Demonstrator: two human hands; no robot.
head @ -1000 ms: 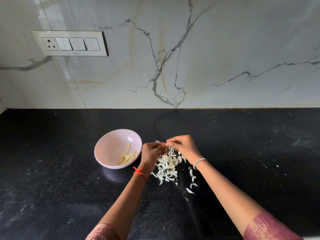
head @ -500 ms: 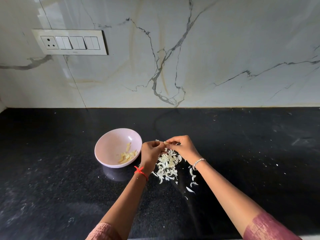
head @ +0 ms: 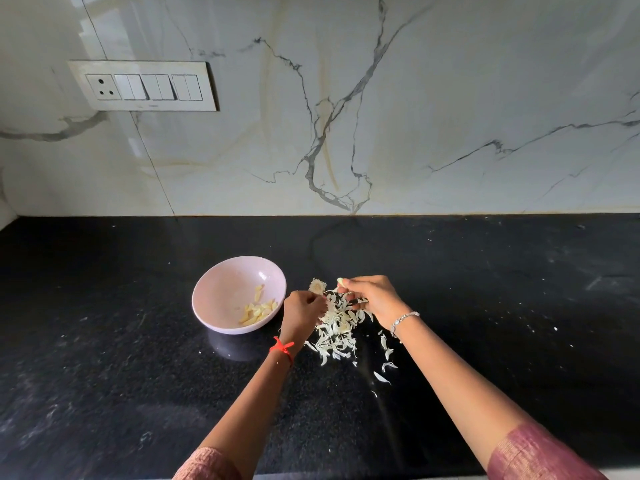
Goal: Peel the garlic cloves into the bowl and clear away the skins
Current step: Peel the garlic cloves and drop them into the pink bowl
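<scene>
The right hand point(head: 372, 299) is closed in a pinch on a garlic clove point(head: 341, 281), whose pale tip pokes out past the thumb and forefinger at the hand's far left edge. The left hand point(head: 303, 311) sits just beside it, fingers curled, its fingertips at the top of a heap of skins point(head: 337, 329). Whether it is pinching a strip of skin or holding nothing cannot be told from this view. Both hands hover low over the heap, near each other but not touching.

The heap of white papery skins lies on a black speckled worktop point(head: 138, 375), with a few stray flakes trailing toward the person on the right. A dried root stub point(head: 317, 285) rests at the far edge of the heap. To the left, just beside the left hand, stands a pale pink bowl point(head: 214, 289) with a small cluster of peeled cloves point(head: 259, 310) against its right inner wall. Behind is a white veined marble wall with a switch panel point(head: 143, 85).

The step in hand looks to be stripping this clove. To do it well, the right hand should keep a firm but not crushing pinch near one end, so the left can catch a loose edge of skin and draw it off along the clove's length — over the heap, so flakes land together and not wider across the worktop. The bare clove then has only a short way left to the bowl, and it should be dropped over the rim rather than tossed.
</scene>
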